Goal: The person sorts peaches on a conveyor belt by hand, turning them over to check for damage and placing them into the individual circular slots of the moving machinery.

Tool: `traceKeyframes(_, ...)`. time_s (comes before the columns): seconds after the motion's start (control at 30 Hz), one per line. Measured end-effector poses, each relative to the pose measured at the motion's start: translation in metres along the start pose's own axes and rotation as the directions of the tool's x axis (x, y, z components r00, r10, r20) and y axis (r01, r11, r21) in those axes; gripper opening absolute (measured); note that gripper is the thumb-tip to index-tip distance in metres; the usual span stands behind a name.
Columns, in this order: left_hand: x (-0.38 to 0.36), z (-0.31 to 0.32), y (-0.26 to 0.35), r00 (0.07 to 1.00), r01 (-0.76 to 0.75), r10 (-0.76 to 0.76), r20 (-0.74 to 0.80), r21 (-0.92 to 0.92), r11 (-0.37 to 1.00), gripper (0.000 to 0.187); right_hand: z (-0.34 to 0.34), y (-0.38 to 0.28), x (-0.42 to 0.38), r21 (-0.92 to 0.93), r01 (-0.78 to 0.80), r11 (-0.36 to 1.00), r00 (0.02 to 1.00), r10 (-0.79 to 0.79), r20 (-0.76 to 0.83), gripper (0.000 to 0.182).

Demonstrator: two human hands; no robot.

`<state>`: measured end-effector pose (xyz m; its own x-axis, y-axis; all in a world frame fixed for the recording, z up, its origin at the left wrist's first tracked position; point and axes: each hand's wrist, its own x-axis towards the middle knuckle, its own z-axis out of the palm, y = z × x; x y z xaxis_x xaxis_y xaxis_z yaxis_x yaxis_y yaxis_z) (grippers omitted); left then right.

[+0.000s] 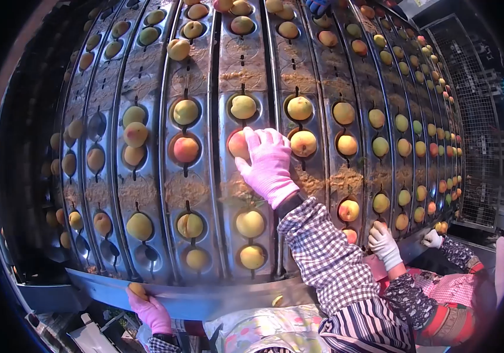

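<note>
My right hand (268, 163), in a pink glove with a checked sleeve, reaches over the middle of the metal tray conveyor (222, 200). Its fingers are curled over a reddish peach (237, 144) lying in a round cup. Down at the conveyor's front edge, my left hand (150, 313), also pink-gloved, holds a yellow-orange peach (137, 289) between its fingers. Just above the right hand a yellow peach (243, 107) sits in its cup, and another peach (303, 143) lies right beside the hand.
Peaches fill many cups in rows; a stacked peach (135, 135) rests on others at left. At right, a co-worker's white-gloved hand (384, 244) touches a peach, with another white glove (432, 239) beyond. A blue glove (318, 6) shows at the far side. Metal rail (175, 300) in front.
</note>
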<state>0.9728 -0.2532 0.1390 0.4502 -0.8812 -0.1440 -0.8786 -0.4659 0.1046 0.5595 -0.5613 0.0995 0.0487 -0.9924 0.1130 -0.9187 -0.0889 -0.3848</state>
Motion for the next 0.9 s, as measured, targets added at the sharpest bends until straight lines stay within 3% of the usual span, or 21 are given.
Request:
traceKeyframes(0.2, 0.015, 0.001, -0.033, 1.000, 0.002, -0.002, -0.012, 0.011, 1.000, 0.077, -0.024, -0.005, -0.013, -0.094, -0.177, 0.980, 0.984, 0.175, -0.025, 0.073)
traceKeyframes(0.3, 0.019, 0.001, -0.040, 0.999, 0.044, -0.044, 0.015, -0.030, 0.999, 0.078, -0.039, 0.024, -0.026, -0.174, -0.239, 0.955, 0.967, 0.217, -0.134, 0.078)
traceKeyframes(0.4, 0.021, 0.002, -0.045, 0.999, 0.045, -0.045, 0.025, -0.009, 0.999, 0.080, -0.048, 0.058, -0.027, -0.215, -0.369, 0.904, 0.929, 0.360, -0.080, 0.072)
traceKeyframes(0.47, 0.037, -0.034, 0.001, 0.977, 0.092, -0.099, 0.189, 0.047, 0.995, 0.068, -0.037, 0.085, -0.031, -0.169, -0.362, 0.917, 0.929, 0.369, 0.011, 0.067)
traceKeyframes(0.5, 0.039, -0.033, 0.000, 0.982, 0.071, -0.077, 0.170, 0.042, 0.997, 0.068, -0.040, 0.089, -0.031, -0.136, -0.323, 0.936, 0.945, 0.327, 0.004, 0.064)
traceKeyframes(0.6, 0.034, -0.033, -0.002, 0.987, 0.050, -0.056, 0.152, 0.043, 0.998, 0.067, -0.036, 0.091, -0.031, -0.050, -0.418, 0.907, 0.907, 0.420, 0.026, 0.065)
traceKeyframes(0.7, 0.034, -0.033, 0.000, 0.992, 0.053, -0.055, 0.117, 0.020, 0.998, 0.067, -0.044, 0.067, -0.024, -0.212, -0.386, 0.898, 0.921, 0.387, -0.039, 0.065)
traceKeyframes(0.8, 0.021, -0.003, -0.035, 1.000, 0.023, -0.023, 0.010, -0.039, 0.999, 0.081, -0.043, 0.047, -0.001, -0.141, -0.246, 0.959, 0.965, 0.228, -0.129, 0.064)
traceKeyframes(0.83, 0.021, -0.002, -0.035, 1.000, 0.026, -0.026, 0.006, -0.050, 0.998, 0.080, -0.044, 0.037, 0.012, -0.076, -0.245, 0.967, 0.969, 0.240, -0.059, 0.061)
traceKeyframes(0.9, 0.021, 0.000, -0.034, 1.000, 0.026, -0.027, -0.005, -0.049, 0.998, 0.080, -0.032, 0.025, 0.041, -0.054, -0.116, 0.992, 0.993, 0.117, 0.017, 0.056)
